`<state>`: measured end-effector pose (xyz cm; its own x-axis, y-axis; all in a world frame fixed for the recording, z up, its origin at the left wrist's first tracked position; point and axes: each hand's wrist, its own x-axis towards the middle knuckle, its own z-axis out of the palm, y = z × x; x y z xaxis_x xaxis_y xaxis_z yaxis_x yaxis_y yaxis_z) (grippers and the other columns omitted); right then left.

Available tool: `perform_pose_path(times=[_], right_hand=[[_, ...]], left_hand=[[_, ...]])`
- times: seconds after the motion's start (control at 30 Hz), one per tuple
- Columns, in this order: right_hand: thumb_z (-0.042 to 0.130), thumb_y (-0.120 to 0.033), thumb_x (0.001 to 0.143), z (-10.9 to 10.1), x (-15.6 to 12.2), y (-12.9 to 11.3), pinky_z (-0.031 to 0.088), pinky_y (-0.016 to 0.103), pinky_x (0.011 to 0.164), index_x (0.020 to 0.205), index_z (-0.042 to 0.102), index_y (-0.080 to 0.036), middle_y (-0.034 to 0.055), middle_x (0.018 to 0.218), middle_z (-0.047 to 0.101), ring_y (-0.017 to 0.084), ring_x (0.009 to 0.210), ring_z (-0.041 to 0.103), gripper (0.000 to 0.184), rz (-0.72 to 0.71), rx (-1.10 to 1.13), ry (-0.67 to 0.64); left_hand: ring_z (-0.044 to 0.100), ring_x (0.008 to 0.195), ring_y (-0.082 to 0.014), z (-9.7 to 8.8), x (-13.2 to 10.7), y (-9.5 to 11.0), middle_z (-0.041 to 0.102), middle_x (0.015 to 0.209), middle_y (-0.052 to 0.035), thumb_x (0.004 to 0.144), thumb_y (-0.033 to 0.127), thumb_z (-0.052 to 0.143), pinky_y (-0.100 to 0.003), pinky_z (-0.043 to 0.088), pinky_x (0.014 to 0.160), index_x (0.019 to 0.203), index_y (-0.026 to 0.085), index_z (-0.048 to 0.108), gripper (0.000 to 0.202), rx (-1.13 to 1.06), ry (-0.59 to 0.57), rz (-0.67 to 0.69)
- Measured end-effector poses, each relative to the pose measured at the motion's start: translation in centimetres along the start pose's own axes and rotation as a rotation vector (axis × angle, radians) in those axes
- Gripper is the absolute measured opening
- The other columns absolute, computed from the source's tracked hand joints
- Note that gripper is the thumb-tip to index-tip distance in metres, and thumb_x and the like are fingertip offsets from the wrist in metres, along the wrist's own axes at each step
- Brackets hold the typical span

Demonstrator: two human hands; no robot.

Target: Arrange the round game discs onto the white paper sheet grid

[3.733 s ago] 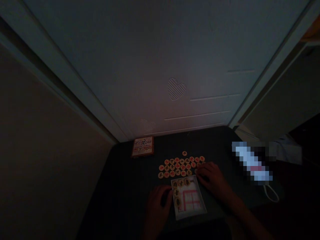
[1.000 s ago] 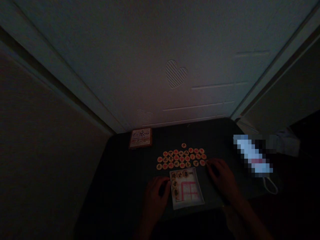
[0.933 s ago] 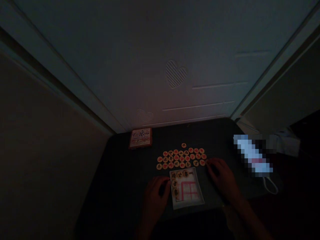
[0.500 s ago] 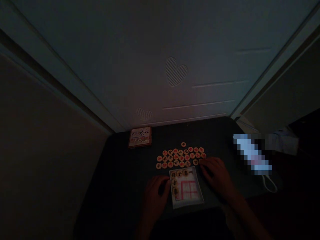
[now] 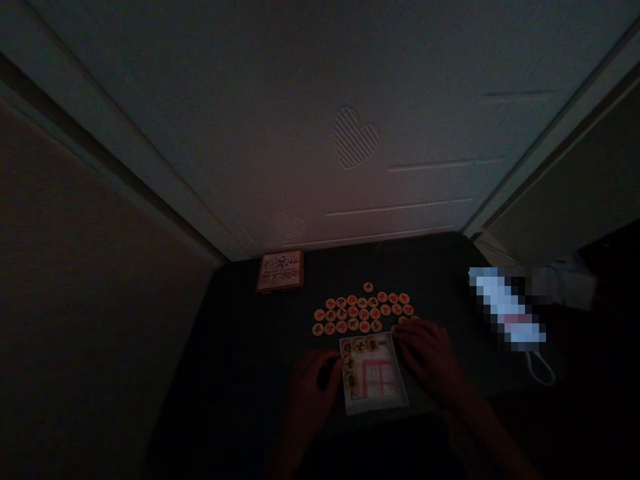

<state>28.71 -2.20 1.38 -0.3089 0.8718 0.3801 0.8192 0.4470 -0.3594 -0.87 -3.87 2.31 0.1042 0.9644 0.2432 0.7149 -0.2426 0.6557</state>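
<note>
saw the white tray (image 5: 377, 406) on the dark table (image 5: 240, 347), between left hand (image 5: 311, 377) and right hand (image 5: 430, 353)
risked, at a guess, a skid of the tray and jumbling of five inner discs (image 5: 360, 345) from a push on its left wall; also knocks to the disc rows (image 5: 353, 311) just beyond, from crowded fingers. judged its long axis to run near to far, leaning slightly left at the far end; found no clear front. saw left hand curled at the tray's left wall, apparently touching; could not tell pinch from rest. saw right hand bent over a disc (image 5: 395, 329) off the tray's far right corner; could not tell grasp from touch. noted a decorated box (image 5: 280, 270) beyond the tray, leftward.
</note>
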Motion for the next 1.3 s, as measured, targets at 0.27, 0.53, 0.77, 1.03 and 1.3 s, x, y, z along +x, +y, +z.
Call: perform_pose_path(times=[0.27,0.53,0.77,1.03,1.3], right_hand=[[0.06,-0.026,0.097,0.4,-1.4,-0.3,0.053,0.047,0.093,0.117,0.071,-0.029,0.0079,0.115,0.073,0.027,0.109,0.066,0.023,0.041,0.044,0.074],[0.062,-0.026,0.096,0.8,-1.5,-0.3,0.054,0.047,0.091,0.113,0.069,-0.027,0.0079,0.114,0.073,0.027,0.107,0.067,0.018,0.063,0.083,0.09],[0.06,-0.027,0.096,0.5,-1.5,-0.7,0.058,0.044,0.088,0.113,0.067,-0.027,0.0076,0.108,0.075,0.026,0.1,0.07,0.018,0.157,0.177,0.119],[0.061,-0.031,0.094,-0.5,-1.1,-3.4,0.061,0.038,0.088,0.117,0.065,-0.024,0.0089,0.111,0.074,0.024,0.1,0.072,0.024,0.221,0.365,0.101],[0.06,-0.02,0.094,-0.9,-0.7,-7.2,0.062,0.034,0.089,0.123,0.063,-0.027,0.0082,0.116,0.073,0.022,0.105,0.072,0.03,0.058,0.504,0.119]], left_hand=[[0.07,0.086,-0.0219,0.0,0.0,0.0,0.074,0.095,-0.003,0.095,0.033,0.063,-0.039,0.057,0.081,0.105,0.027,0.07,0.014,-0.011,-0.017,-0.016],[0.07,0.087,-0.0228,0.1,0.0,-0.1,0.073,0.094,-0.0037,0.096,0.035,0.061,-0.04,0.056,0.082,0.103,0.026,0.07,0.015,-0.012,-0.025,-0.018],[0.07,0.087,-0.0228,0.0,0.0,0.1,0.074,0.096,-0.0038,0.096,0.035,0.061,-0.039,0.057,0.082,0.104,0.026,0.071,0.015,-0.021,-0.028,-0.026],[0.071,0.089,-0.0223,-0.3,0.0,0.4,0.075,0.097,-0.0039,0.096,0.039,0.06,-0.037,0.057,0.082,0.102,0.025,0.073,0.019,-0.078,0.003,-0.095],[0.071,0.081,-0.0184,-1.1,-0.5,5.1,0.078,0.093,-0.0011,0.095,0.038,0.061,-0.028,0.056,0.075,0.102,0.025,0.073,0.019,-0.376,-0.115,-0.23]])
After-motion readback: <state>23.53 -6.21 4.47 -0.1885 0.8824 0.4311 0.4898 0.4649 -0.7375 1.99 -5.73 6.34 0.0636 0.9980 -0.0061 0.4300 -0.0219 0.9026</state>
